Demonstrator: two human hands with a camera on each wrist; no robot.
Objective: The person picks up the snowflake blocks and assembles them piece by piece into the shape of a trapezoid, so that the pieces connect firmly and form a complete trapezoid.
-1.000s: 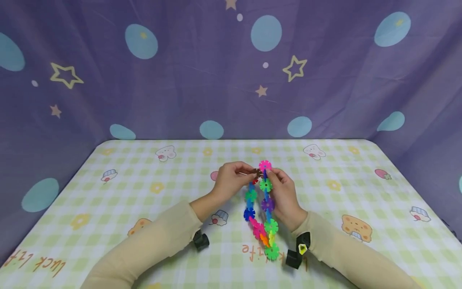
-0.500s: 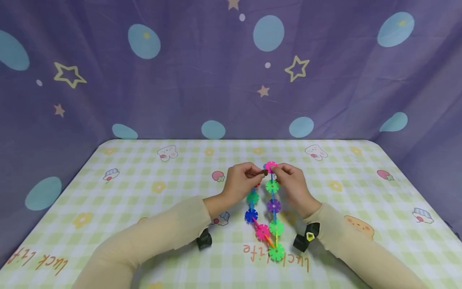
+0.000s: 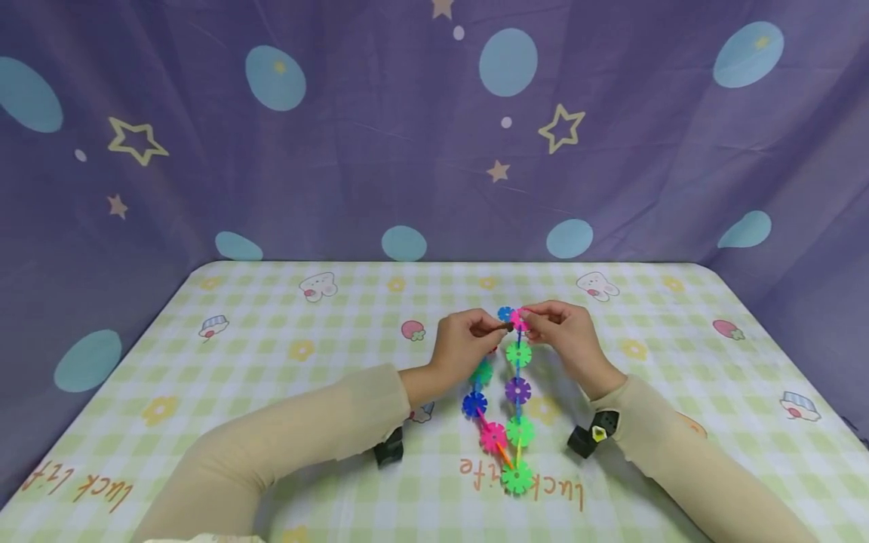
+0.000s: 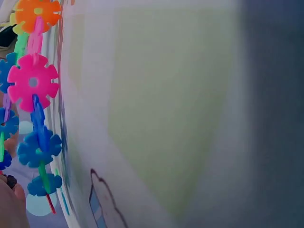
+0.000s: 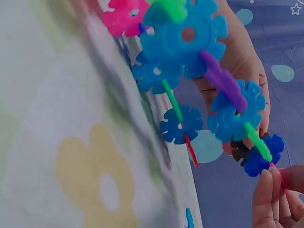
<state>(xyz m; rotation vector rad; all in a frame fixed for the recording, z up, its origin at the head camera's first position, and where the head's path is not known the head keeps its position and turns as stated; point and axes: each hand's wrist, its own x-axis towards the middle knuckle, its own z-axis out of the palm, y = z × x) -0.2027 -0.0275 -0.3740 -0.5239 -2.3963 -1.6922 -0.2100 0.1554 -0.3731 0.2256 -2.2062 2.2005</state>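
A chain of colourful snowflake-shaped plastic discs hangs in a long loop between the two hands. My left hand (image 3: pixel 468 339) pinches a dark brown disc (image 3: pixel 505 326), seen edge-on, at one end of the chain. Thumb and fingers of my right hand (image 3: pixel 566 332) pinch the pink disc (image 3: pixel 520 319) at the other end. The two end discs are very close together, overlapping in the head view. Down the right side run a green disc (image 3: pixel 519 354) and a purple disc (image 3: pixel 518 391). At the bottom of the loop is another green disc (image 3: pixel 517 477).
Beyond the fingertips lies a loose blue disc (image 3: pixel 505 313), seen edge-on in the right wrist view. A checked cloth (image 3: pixel 271 332) covers the table, with a purple curtain (image 3: pixel 407 173) behind it. Black wrist cameras (image 3: pixel 389 447) hang under both sleeves.
Both hands have moved slightly right with the chain. The brown disc has turned edge-on beside the pink one. The loose blue disc has come into view behind. The head view has shifted a little.
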